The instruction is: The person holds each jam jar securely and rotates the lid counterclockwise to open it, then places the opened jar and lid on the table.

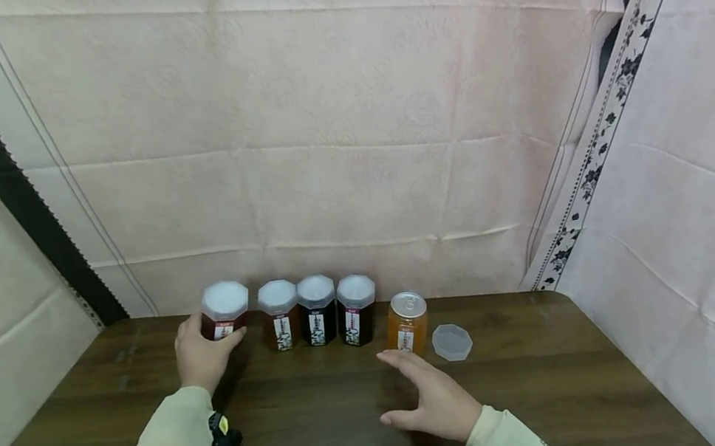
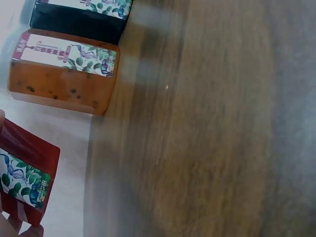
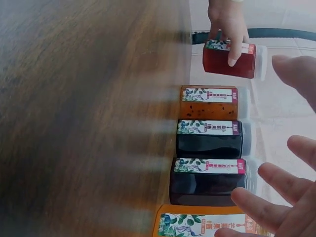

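Observation:
At the left end of the row, my left hand (image 1: pixel 202 355) grips a hexagonal jar of dark red contents (image 1: pixel 225 302) with a white lid. In the right wrist view this red jar (image 3: pixel 213 64) appears raised off the table. My right hand (image 1: pixel 438 400) hovers with spread, relaxed fingers in front of a jar of orange contents (image 1: pixel 406 322), holding nothing. That orange jar stands upright with a silvery top and no plastic cap. Beside it on the right, a translucent octagonal cap (image 1: pixel 452 342) lies on the table.
Between the hands stand three capped jars: an amber one with dark specks (image 1: pixel 279 314) and two very dark ones, a middle jar (image 1: pixel 317 310) and a right jar (image 1: pixel 357 312). The brown wooden table (image 1: pixel 315 421) ends at a pale cloth backdrop (image 1: pixel 339 180).

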Demonstrator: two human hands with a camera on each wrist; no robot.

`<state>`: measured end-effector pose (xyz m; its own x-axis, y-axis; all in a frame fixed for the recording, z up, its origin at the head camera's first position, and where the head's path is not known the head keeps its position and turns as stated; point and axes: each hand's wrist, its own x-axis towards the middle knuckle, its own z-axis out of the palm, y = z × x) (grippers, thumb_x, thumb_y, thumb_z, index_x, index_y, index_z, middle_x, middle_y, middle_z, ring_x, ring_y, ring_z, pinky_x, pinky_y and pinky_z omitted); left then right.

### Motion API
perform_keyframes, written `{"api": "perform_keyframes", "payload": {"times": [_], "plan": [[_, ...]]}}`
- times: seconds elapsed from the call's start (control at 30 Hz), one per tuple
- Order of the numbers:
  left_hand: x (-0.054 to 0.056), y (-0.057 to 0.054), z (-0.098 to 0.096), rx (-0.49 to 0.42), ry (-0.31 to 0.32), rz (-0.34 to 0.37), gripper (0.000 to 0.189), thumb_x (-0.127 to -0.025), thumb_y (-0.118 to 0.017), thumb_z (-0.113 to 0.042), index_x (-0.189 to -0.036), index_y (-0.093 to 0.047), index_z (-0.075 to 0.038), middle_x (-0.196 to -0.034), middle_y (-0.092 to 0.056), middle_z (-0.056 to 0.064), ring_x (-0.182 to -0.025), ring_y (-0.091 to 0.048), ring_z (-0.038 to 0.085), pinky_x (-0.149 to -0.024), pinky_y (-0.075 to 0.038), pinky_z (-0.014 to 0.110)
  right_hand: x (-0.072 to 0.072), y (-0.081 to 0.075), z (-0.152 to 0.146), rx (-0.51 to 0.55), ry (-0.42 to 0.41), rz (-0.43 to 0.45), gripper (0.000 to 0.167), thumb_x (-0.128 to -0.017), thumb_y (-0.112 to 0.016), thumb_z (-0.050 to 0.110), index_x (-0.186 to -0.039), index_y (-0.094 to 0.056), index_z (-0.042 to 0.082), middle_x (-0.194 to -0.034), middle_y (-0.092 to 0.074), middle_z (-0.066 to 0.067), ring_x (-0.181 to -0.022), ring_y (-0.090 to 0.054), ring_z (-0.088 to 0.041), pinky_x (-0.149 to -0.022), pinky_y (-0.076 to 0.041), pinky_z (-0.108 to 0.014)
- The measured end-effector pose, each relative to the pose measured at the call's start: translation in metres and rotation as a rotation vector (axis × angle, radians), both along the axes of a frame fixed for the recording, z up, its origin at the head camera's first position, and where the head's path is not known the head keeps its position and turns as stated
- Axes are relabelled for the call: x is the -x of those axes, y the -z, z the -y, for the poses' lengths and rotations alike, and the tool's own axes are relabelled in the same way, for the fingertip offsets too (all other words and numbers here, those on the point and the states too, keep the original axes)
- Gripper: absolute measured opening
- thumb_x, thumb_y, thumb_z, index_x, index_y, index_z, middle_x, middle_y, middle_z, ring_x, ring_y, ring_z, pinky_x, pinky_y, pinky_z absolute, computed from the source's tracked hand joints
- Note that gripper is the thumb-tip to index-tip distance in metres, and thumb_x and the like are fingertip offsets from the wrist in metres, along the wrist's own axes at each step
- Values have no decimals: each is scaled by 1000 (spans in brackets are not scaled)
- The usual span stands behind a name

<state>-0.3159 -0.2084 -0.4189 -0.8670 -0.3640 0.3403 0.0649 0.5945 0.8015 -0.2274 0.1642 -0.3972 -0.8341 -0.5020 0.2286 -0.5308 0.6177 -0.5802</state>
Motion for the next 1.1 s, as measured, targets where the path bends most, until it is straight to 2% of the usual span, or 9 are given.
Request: {"api": "perform_keyframes", "payload": {"times": [0.27,0.5,0.73,1.1], "plan": [[-9,-2,-1,43,6,-42,81,-77,-81,-27,-143,-39,-4,-137,-40,26,-127,-32,45,-101,-30,66,-2,-5,2,6,5,5,77,-80,-77,39,-145,-42,17,-148,-42,-3,-139,-35,-28,-107,-36,-52],[-16,-6,-9,105,32,-91,78,-75,-83,-22,-140,-43,-6,-135,-42,25,-123,-35,44,-97,-33,64,-1,-7,8,1,8,-21,77,-80,-77,40,-145,-41,18,-147,-43,-1,-131,-45,-23,-103,-42,-49],[-24,-6,-19,94,75,-110,76,-74,-84,-19,-138,-46,-7,-136,-42,24,-121,-36,43,-96,-35,64,-1,-11,14,8,1,-46,78,-80,-77,38,-145,-41,16,-148,-42,-1,-133,-43,-21,-106,-40,-47],[-39,-11,-32,87,119,-129,76,-72,-84,-18,-137,-47,-5,-135,-43,24,-120,-37,42,-96,-36,63,-5,-20,26,21,-2,-26,78,-80,-77,38,-146,-41,16,-149,-41,-4,-137,-39,-23,-107,-37,-49]]}}
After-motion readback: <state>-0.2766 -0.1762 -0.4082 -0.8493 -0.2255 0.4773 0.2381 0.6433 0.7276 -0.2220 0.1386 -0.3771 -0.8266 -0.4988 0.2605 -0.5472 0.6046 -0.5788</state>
